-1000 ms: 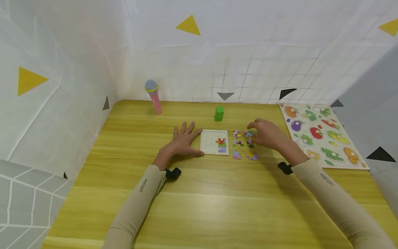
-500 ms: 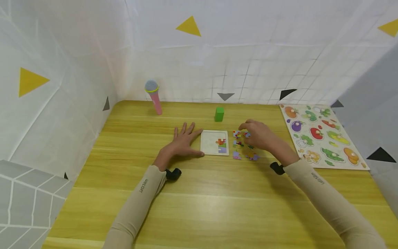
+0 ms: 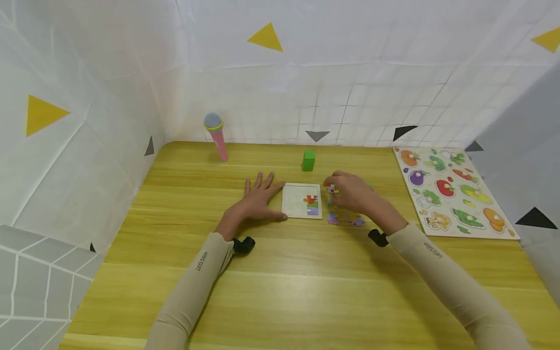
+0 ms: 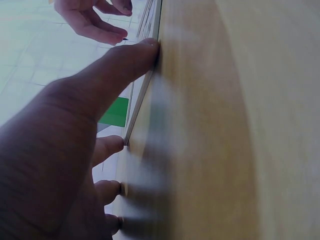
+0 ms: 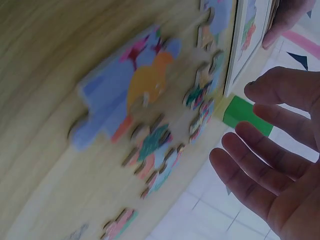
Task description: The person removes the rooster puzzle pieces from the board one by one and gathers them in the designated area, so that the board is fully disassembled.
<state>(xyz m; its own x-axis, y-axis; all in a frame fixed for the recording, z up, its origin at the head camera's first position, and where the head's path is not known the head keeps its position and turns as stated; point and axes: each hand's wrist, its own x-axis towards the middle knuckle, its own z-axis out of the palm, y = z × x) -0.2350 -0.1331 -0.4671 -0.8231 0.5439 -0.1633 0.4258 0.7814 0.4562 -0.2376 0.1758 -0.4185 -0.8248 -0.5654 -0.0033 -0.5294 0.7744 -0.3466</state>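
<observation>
My left hand (image 3: 258, 201) rests on the table with fingers spread, thumb and index finger touching the left side of a small square puzzle tray (image 3: 293, 200). Joined jigsaw pieces (image 3: 311, 205) with a red and purple picture lie in the tray's lower right corner. Right of the tray, my right hand (image 3: 352, 191) hovers over loose jigsaw pieces (image 3: 356, 220) and hides some of them. In the right wrist view its fingers are loosely bent and apart, with nothing visible between them. One nearby piece (image 5: 150, 85) shows an orange shape on purple.
A green block (image 3: 308, 161) stands behind the tray. A pink toy microphone (image 3: 220, 143) stands at the back left. On the right lies a vegetable peg puzzle board (image 3: 455, 199). White sheeting rises behind the wooden table (image 3: 297, 301).
My right hand has moved left across the loose pieces, closer to the tray. The left hand and the tray have stayed in place.
</observation>
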